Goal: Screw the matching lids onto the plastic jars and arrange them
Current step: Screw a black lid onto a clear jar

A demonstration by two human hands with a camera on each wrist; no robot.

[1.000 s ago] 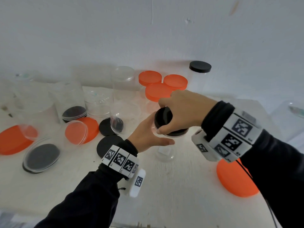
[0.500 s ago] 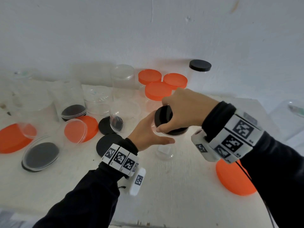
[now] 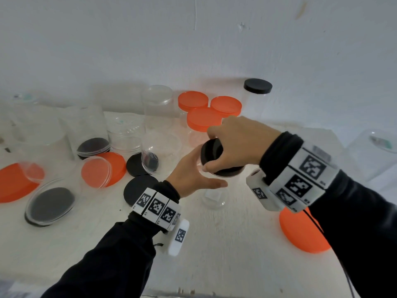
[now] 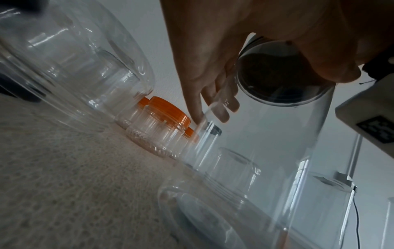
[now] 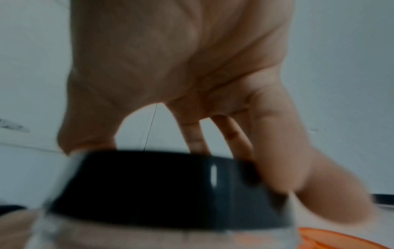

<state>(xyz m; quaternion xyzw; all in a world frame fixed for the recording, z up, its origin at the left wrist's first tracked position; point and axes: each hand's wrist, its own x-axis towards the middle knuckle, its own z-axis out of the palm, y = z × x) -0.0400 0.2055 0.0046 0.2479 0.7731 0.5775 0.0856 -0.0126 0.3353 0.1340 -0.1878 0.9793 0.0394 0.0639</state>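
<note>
Black lid point(image 3: 217, 157) sitting on clear jar point(image 3: 213, 195) above white table point(image 3: 214, 244), right hand point(image 3: 238, 145) gripping lid from above, fingers curled round rim; left hand point(image 3: 193, 173) wrapping jar wall just below, thumb extended

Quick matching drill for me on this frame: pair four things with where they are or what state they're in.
Things:
1. round black plastic lid
2. tall clear plastic jar
3. large flat orange lid
4. black-lidded clear jar

States:
a. held by the left hand
b. standing at the back by the wall
c. gripped from above by the right hand
d. lying flat on the table beneath the right wrist

Pairs: 1-c, 2-a, 3-d, 4-b
</note>
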